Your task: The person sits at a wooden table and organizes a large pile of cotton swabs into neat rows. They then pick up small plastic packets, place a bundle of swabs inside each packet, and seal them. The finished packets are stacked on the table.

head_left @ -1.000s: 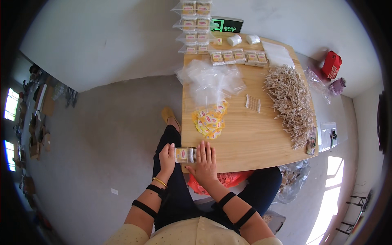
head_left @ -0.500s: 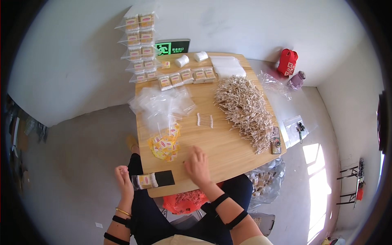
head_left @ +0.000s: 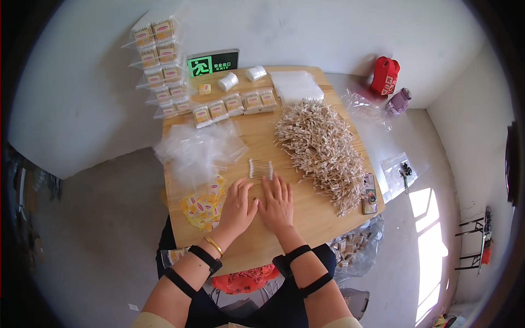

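A small row of cotton swabs [head_left: 261, 169] lies side by side in the middle of the wooden table [head_left: 240, 254]. My right hand [head_left: 277, 203] rests flat with its fingers stretched out, the tips at the row's lower right edge. Beside it, my left hand [head_left: 238, 206] has its fingers apart and slightly bent, just below the row's left end; it holds nothing that I can see. Under the left wrist lie yellow printed cards [head_left: 201, 209]. A packed bag of swabs [head_left: 176, 255] at the table's near left edge is partly hidden by my left forearm.
A large heap of loose swabs [head_left: 322, 150] covers the right side, with a phone [head_left: 369, 192] beside it. Clear bags [head_left: 199, 147] lie left. Filled packs [head_left: 234, 104] line the back, near stacked packs [head_left: 158, 52] and flat plastic sheets [head_left: 298, 86]. A red bag [head_left: 243, 280] hangs below.
Both hands have moved forward to the swab row; the left came from the packed bag at the near left edge and let it go. The view has shifted slightly.
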### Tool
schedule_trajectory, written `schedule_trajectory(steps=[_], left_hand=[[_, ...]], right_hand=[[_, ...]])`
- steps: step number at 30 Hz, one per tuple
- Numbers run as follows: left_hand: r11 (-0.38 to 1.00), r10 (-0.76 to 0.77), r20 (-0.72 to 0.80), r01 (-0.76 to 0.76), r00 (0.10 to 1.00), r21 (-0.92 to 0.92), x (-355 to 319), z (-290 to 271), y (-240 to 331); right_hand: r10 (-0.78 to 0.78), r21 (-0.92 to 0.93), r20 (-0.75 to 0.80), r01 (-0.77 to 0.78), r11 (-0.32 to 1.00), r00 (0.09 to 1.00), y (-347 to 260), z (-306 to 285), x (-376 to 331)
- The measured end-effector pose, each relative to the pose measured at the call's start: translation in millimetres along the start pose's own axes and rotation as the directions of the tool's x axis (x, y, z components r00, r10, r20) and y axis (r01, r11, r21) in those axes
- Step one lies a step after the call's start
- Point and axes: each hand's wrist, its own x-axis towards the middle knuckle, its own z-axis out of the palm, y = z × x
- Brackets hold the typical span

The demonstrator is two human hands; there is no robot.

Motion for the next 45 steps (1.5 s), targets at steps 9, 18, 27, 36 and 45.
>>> schedule_trajectory(steps=[9, 18, 27, 36, 45], left_hand=[[0.962, 0.02, 0.005, -0.021, 1.0, 0.271, 13, 31, -28], [0.945, -0.043, 0.081, 0.014, 0.996, 0.326, 17, 31, -24], [0.939, -0.043, 0.083, 0.012, 0.996, 0.344, 17, 28, -25], [0.946, -0.026, 0.073, 0.001, 0.997, 0.325, 18, 27, -25], [0.951, -0.026, 0.061, 0.006, 0.998, 0.308, 18, 30, -27]], right_hand=[[-0.002, 0.041, -0.024, 0.003, 0.999, 1.0, 1, -1, 2], [-0.005, 0.064, -0.005, 0.005, 0.998, 1.0, 1, -4, 2], [-0.028, 0.251, -0.049, 0.04, 0.967, 0.998, 9, -4, 22], [-0.072, 0.154, -0.055, 0.079, 0.985, 0.996, 10, 6, 36], [-0.066, 0.209, -0.082, 0.082, 0.974, 0.994, 11, 2, 40]])
